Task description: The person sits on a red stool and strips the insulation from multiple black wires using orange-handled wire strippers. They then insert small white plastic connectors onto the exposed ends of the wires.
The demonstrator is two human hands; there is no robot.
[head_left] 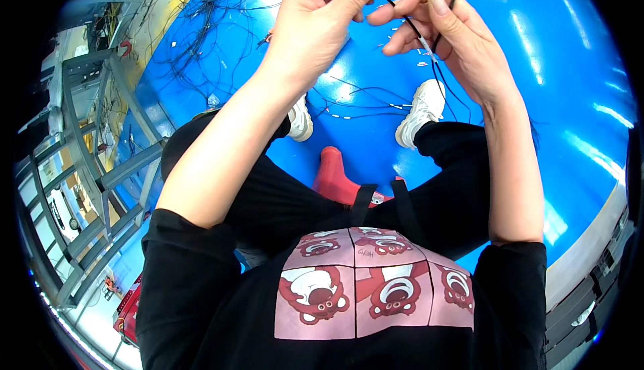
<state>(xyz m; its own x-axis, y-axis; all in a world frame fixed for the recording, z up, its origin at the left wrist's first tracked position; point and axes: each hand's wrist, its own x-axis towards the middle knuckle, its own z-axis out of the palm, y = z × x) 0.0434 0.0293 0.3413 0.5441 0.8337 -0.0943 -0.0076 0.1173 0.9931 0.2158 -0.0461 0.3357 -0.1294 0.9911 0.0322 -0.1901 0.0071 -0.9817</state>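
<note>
A thin black cable (400, 12) with a pale printed sleeve on it runs between my two hands at the top of the view. My left hand (322, 18) pinches one end of it between thumb and fingers. On the other side, my right hand (456, 38) is closed around the cable, thumb against the forefinger, and a short dark end sticks up past the thumb. Loose lengths of the cable hang below the right hand toward my shoe. The inner fingers of the left hand are hidden from sight.
Many tangled black cables (208, 34) lie on the blue floor (550, 81) at the far left. More cables with small white sleeves lie between my white shoes (424, 112). A red stool (332, 175) is beneath me. Grey metal frames (84, 148) stand to the left.
</note>
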